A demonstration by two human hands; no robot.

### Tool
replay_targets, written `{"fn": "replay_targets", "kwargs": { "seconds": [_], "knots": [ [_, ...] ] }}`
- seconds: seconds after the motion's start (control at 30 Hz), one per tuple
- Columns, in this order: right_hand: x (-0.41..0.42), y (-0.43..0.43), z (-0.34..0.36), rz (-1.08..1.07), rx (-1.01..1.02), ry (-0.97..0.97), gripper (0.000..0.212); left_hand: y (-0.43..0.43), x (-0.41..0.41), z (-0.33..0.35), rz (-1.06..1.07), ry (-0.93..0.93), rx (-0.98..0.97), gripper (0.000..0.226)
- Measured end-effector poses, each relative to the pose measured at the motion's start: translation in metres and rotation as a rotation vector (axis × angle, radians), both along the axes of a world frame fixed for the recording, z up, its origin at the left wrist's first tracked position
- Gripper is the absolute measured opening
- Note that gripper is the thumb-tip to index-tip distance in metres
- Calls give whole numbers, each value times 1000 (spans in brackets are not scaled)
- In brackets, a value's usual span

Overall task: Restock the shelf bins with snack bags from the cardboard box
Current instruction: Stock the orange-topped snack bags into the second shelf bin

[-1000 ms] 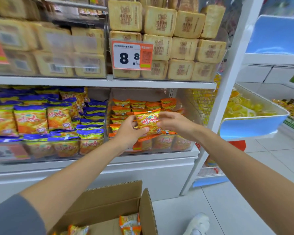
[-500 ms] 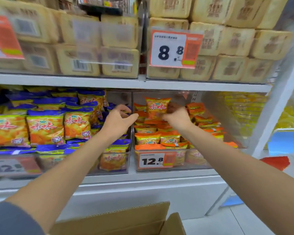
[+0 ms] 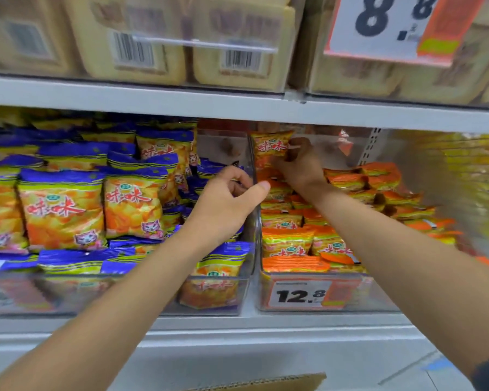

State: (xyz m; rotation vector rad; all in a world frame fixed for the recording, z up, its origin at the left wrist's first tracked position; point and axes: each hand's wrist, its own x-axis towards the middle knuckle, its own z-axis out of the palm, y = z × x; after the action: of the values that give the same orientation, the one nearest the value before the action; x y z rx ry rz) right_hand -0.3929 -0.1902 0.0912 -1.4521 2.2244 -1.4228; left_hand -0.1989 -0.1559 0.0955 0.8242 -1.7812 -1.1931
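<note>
Head view, right hand: my right hand (image 3: 301,167) is deep in the clear bin (image 3: 378,303) with the 12.8 price tag (image 3: 301,294), fingers closed on the right edge of an orange snack bag (image 3: 270,146). I hold it by the edge so it stands upright at the back left corner, label facing out.

Head view, left hand: my left hand (image 3: 227,204) is at the divider wall (image 3: 251,165) between the two bins, thumb out towards the orange side and fingers curled. I cannot tell whether they grip the wall or just rest there; no bag is in it. My guess is that it steadies the bin while the other hand works.

Head view, orange bin: the other orange bags (image 3: 308,241) lie flat in loose piles, lower at the front, so the back has room for a bag stood on end.

Head view, neighbouring bin: blue-topped bags (image 3: 65,210) stand in rows facing forward, which is the look I am matching.

Head view, cardboard box: only a strip of the cardboard box (image 3: 266,383) shows at the bottom edge; its contents are out of view.

Head view, upper shelf: pale wrapped packs (image 3: 141,40) and an 8.8 tag (image 3: 390,26), not part of this job.

Step in hand: placing this bag, then probably back to the box.
</note>
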Motion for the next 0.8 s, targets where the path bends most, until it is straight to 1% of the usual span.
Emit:
{"fn": "replay_targets", "kwargs": {
  "seconds": [0.17, 0.23, 0.3, 0.37, 0.47, 0.53, 0.6, 0.8],
  "knots": [
    [-1, -1, 1, -12, 64, 2, 45, -1, 2, -1, -15, -29, -33, 21],
    [-2, 1, 2, -23, 13, -42, 50, -1, 3, -1, -17, -32, -36, 22],
    [-1, 3, 1, -40, -21, -36, 49, -1, 3, -1, -22, -25, -33, 22],
    [0, 4, 0, -49, 8, -10, 44, 0, 3, -1, -25, -22, -33, 22],
    [1, 4, 3, -46, 75, 6, 44, 0, 3, -1, -24, -16, -29, 21],
    [2, 4, 6, -25, 97, -22, 43, 0, 4, -1, -22, -18, -27, 21],
    [2, 4, 7, -14, 88, -62, 42, 1, 4, 0, -23, -22, -27, 21],
    [4, 8, 3, -17, 44, -25, 47, 1, 4, 0, -14, -35, -33, 21]
  ]
}}
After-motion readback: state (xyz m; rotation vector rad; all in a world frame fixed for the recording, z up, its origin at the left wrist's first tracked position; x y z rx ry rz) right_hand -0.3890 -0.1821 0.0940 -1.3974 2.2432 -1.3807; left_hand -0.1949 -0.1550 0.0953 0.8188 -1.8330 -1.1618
